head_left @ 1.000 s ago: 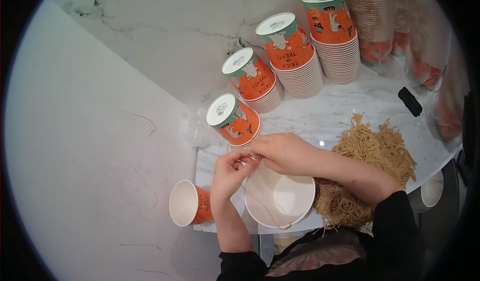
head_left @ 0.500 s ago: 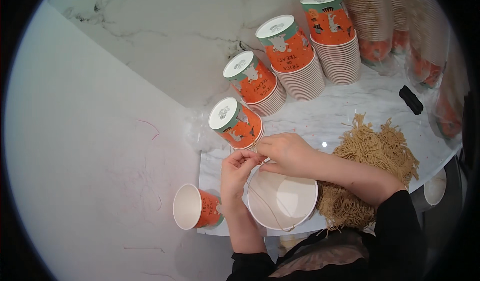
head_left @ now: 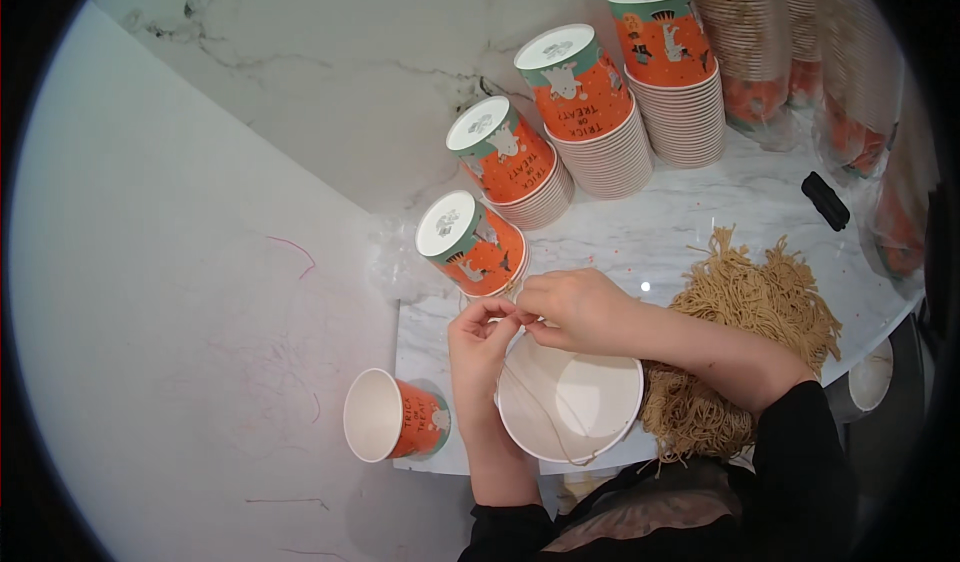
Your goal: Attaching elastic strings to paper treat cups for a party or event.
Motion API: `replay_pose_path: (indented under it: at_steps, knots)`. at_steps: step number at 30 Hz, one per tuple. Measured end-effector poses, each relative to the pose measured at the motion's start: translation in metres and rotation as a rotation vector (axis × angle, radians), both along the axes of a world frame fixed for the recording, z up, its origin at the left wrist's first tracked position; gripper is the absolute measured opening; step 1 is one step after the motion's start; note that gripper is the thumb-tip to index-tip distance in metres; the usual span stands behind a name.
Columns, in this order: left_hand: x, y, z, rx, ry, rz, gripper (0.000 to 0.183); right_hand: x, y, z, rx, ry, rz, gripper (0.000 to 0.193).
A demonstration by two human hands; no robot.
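Observation:
A paper bucket (head_left: pixel 600 397) faces up in front of me, its white inside showing. A thin tan cord (head_left: pixel 543 414) loops across its mouth, from the near rim to the far left rim. There my left hand (head_left: pixel 478 340) pinches the cord between thumb and fingers. My right hand (head_left: pixel 572 307) meets it from the right, fingers closed at the same spot by the rim. The fingers hide the cord's end and whether it is knotted. To the right, partly under my right forearm, lies a big bundle of cut tan cords (head_left: pixel 755 297).
Upside-down stacks of orange and green paper buckets (head_left: pixel 585 112) line the marble wall. One bucket (head_left: pixel 415 417) lies on its side at the table's left edge. A black object (head_left: pixel 825 201) sits at the right, near plastic-wrapped bucket stacks (head_left: pixel 755 102).
Both hands stay at the bucket's rim, with their fingertips shifting slightly and drawing closer together. The whole view has moved a little.

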State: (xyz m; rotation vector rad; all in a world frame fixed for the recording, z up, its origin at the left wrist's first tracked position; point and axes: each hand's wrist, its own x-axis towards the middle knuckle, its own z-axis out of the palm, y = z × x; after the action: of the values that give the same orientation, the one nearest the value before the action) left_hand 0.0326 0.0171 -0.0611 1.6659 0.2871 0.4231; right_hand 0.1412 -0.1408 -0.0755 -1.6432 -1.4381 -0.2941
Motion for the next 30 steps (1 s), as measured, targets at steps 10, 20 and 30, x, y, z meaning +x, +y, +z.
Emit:
replay_pose_path:
  at_steps: [10,20,30]
  knots:
    - [-0.004,-0.004,-0.010,-0.015,-0.097,0.032,0.010,0.005,0.000,0.001,-0.004,0.302,0.143,0.014]
    - [-0.009,0.018,-0.019,-0.264,-0.111,-0.165,0.014,0.009,-0.001,0.005,-0.025,0.419,0.238,0.015]
    - [-0.004,0.010,-0.020,-0.377,-0.102,-0.118,0.015,0.004,-0.001,0.005,-0.039,0.280,0.073,0.015]
